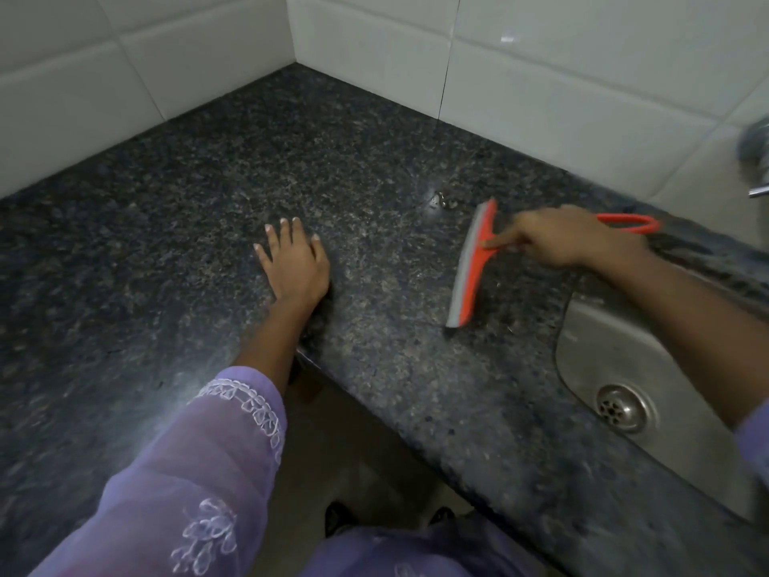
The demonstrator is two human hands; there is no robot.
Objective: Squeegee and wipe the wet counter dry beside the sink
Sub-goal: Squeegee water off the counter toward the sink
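An orange squeegee (472, 268) with a grey rubber blade rests blade-down on the dark speckled granite counter (208, 210), to the left of the sink. My right hand (566, 239) is shut on its handle, forefinger stretched along the neck; the handle's looped end (632, 222) sticks out behind the hand. My left hand (293, 264) lies flat on the counter to the left, fingers spread, holding nothing. A small wet patch (441, 200) glistens just beyond the blade's far end.
A steel sink (616, 351) with a round drain (622, 408) sits at the right. White tiled walls (374, 35) meet in a corner behind the counter. A blurred metal tap (755, 160) shows at the right edge. The counter's front edge (374, 414) runs diagonally, floor below.
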